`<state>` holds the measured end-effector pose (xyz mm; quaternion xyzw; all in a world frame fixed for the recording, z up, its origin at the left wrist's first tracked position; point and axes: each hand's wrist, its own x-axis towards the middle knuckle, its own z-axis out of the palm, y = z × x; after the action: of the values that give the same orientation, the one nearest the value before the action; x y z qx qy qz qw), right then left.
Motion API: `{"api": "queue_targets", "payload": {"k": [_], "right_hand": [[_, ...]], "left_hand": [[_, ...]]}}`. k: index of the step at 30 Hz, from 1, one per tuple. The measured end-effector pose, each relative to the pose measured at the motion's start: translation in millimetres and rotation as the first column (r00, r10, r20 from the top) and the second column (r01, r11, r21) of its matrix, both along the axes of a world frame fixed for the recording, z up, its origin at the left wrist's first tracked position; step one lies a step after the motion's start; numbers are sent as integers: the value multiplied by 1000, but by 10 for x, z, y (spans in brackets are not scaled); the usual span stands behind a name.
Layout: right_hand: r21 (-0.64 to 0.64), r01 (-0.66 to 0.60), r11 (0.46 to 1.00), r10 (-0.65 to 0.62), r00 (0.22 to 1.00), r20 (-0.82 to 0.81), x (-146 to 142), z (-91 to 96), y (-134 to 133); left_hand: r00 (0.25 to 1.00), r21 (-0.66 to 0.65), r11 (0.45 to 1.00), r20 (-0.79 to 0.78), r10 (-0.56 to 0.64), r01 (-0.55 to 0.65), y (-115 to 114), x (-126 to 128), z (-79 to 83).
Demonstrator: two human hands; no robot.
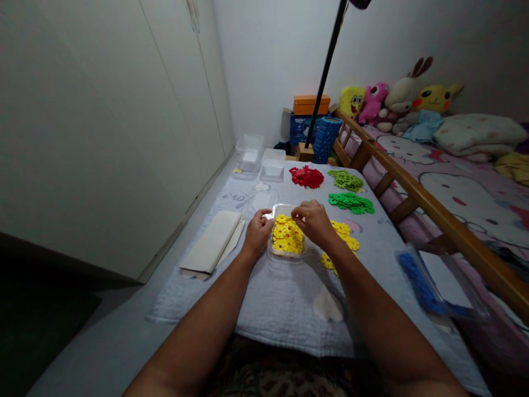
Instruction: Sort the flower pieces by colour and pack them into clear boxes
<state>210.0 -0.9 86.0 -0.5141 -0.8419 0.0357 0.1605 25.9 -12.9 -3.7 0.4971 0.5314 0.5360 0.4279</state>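
Observation:
A clear plastic container (288, 255) filled with yellow flower-shaped pieces (285, 236) sits on the cloth-covered table in front of me. My left hand (258, 234) grips its left rim, thumb and fingers closed on the edge. Over the container's right side is my right hand (313, 221), fingertips pinched together just above the yellow pieces. Whatever it may hold there is too small to make out. More yellow flower pieces (347, 238) lie loose on the cloth to the right, partly hidden by my right forearm.
Piles of red (306, 177), light green (346, 180) and green pieces (351, 203) lie farther back. Clear containers (273, 164) stand at the back left, near a folded beige cloth (215, 241). A container with blue pieces (421, 281) lies right, beside the wooden bed rail (413, 182).

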Motion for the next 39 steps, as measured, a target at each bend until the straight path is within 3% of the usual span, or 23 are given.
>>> {"api": "queue_targets", "payload": {"k": [5, 12, 16, 21, 23, 26, 28, 30, 39], "right_hand": [[-12, 1, 1000, 1, 985, 175, -233, -19, 120], [-138, -43, 989, 67, 982, 177, -262, -67, 156], [-108, -1, 994, 4, 999, 32, -6, -41, 126], [4, 156, 988, -152, 970, -189, 653, -132, 134], [1, 279, 960, -272, 939, -211, 911, -212, 124], [-41, 480, 876, -480, 863, -155, 1175, -341, 81], [-62, 559, 827, -562, 822, -92, 1254, -423, 47], [-75, 582, 810, -585, 810, -41, 1270, -501, 26], [-82, 564, 821, -561, 825, 67, 1209, -674, 46]], "left_hand": [[999, -3, 1000, 35, -4, 4, 8, 8, -1], [1000, 0, 1000, 29, -6, 6, -15, 7, 45], [1000, -9, 1000, 28, -1, 1, -36, 13, 75], [1000, -7, 1000, -9, 8, -9, -33, 11, 70], [1000, -3, 1000, -14, 10, -10, -28, 7, 66], [1000, 5, 1000, -21, 5, -5, -23, -1, 60], [1000, 12, 1000, -31, 2, -2, -20, -6, 51], [999, 17, 1000, -38, 5, -4, -16, -11, 39], [999, 8, 1000, -43, 7, -6, -34, -8, 68]]}}
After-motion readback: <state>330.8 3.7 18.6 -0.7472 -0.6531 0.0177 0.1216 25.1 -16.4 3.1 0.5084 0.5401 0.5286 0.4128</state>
